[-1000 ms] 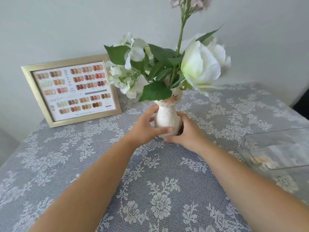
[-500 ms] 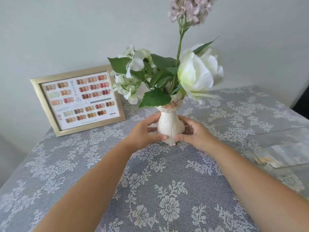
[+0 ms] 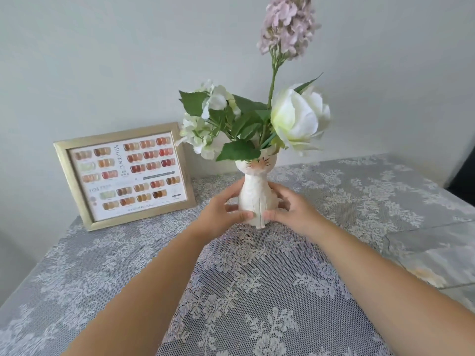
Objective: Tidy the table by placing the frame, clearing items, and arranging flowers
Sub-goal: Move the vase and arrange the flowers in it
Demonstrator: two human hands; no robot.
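A white cat-shaped vase (image 3: 257, 194) stands upright on the lace-covered table (image 3: 231, 291), near the back wall. It holds a big white rose (image 3: 298, 119), white hydrangea blooms (image 3: 203, 132) with green leaves, and a tall pale purple flower spike (image 3: 288, 24). My left hand (image 3: 221, 214) cups the vase's left side and my right hand (image 3: 293, 214) cups its right side, thumbs pressed on its lower front. A gold frame (image 3: 123, 176) with a nail colour chart leans against the wall, left of the vase.
A clear plastic tray or lid (image 3: 431, 255) lies on the table at the right edge. The grey wall runs close behind the frame and flowers. The table's left edge drops off at the lower left.
The vase with both hands on it has shifted slightly back and stands straighter; my thumbs now meet at its lower front. The view has tilted up, showing the whole purple flower.
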